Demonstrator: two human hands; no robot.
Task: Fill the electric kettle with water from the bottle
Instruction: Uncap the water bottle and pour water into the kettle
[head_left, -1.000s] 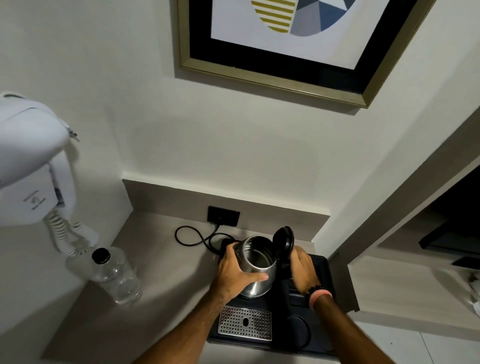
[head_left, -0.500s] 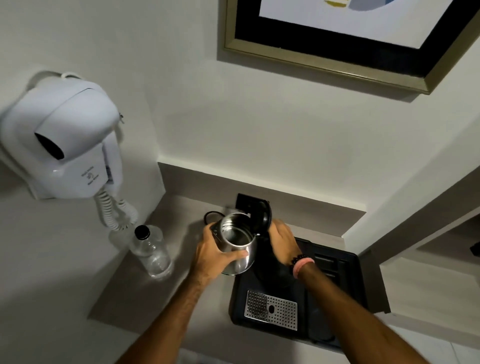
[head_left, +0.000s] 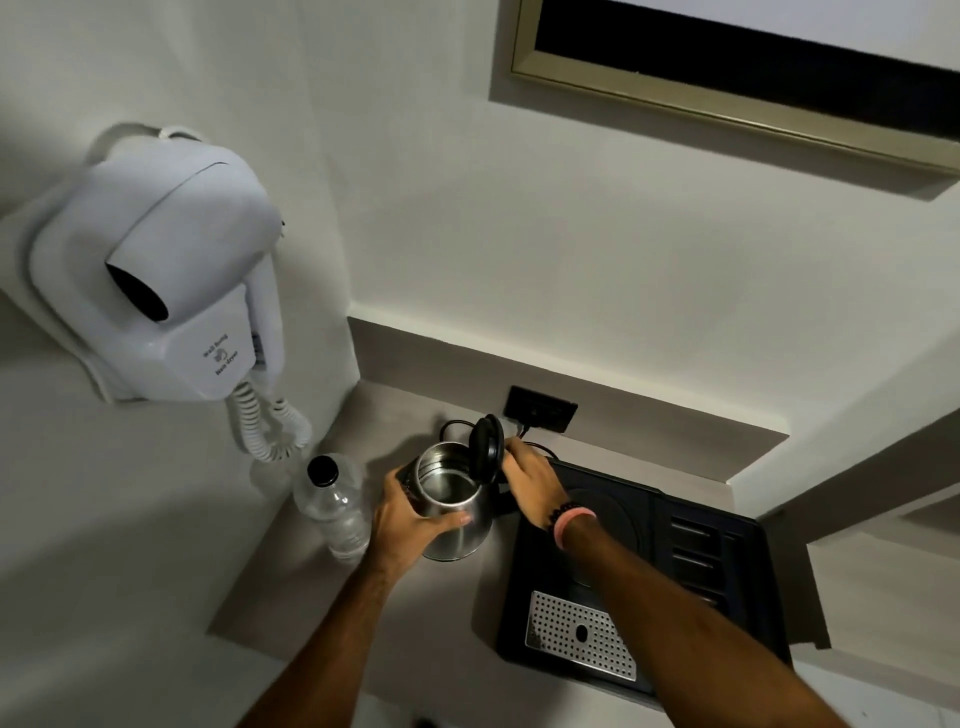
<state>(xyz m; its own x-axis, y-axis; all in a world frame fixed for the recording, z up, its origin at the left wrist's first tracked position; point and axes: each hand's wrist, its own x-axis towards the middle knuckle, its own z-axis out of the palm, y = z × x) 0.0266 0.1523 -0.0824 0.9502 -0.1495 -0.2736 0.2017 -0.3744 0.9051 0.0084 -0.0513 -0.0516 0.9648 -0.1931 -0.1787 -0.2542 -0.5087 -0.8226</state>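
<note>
Far to the outside of my left fingers the wall-mounted hair dryer (head_left: 156, 291) hangs with its coiled cord; not part of the job. Just beyond my left knuckles stands the clear plastic water bottle (head_left: 332, 506), upright on the counter (head_left: 291, 582), black cap on, so no water has been poured. My left hand (head_left: 410, 525) wraps the stainless electric kettle (head_left: 452, 509) around its body, thumb across the near side, fingers curled round the far side, a firm hold. Kettle sits between my two hands, off the black tray (head_left: 727, 571), lid (head_left: 485, 449) flipped up, inside looks empty as far as I can tell. My right hand (head_left: 530, 475) is closed at the kettle's handle side; the handle itself is hidden behind the lid, so I cannot tell exactly what the fingers pinch. Step in hand: positioning the opened kettle beside the bottle. Next, I judge, one hand must let go, uncap the bottle and tip it over the opening, with the kettle steadied.
</note>
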